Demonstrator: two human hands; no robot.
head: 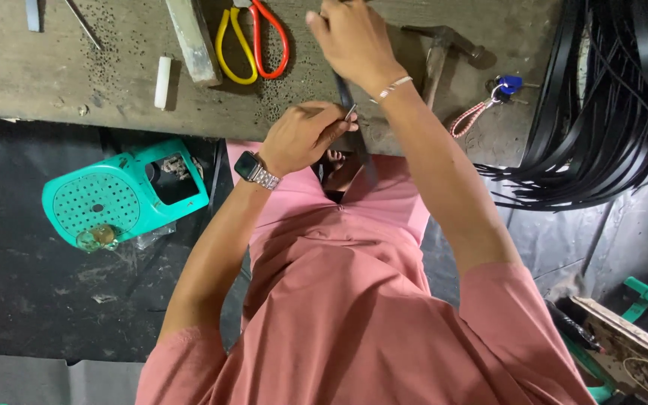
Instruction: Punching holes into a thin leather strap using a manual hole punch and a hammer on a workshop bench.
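1. Two hands at work on one dark strap (348,105) near the middle of the view, at the bench's (54,75) near edge.
2. Left hand (305,136), with a wristwatch (253,169), closed around a thin metal tool (350,112), tip pressed to the strap.
3. Right hand (354,41), at 12 o'clock from the left, closed on the strap's upper end, a thin bracelet (393,88) on the wrist.
4. Strap running from the right hand down past the tool and hanging over the pink-clothed lap at 6 o'clock.
5. Scissors (253,41) with one yellow and one red handle at 10 o'clock from the grip, flat on the bench.
6. Wooden block (193,37) just beside the scissors at 9 o'clock; small white cylinder (162,81) further out the same way.
7. Hammer (440,52) at 2 o'clock, close by the right wrist; keys with a blue tag (504,86) on a braided cord at 3 o'clock from it.
8. Bundle of black straps (609,112) at the far 3 o'clock edge, draped off the bench.
9. Teal plastic stool (114,199) tipped on the dark floor at 8 o'clock.
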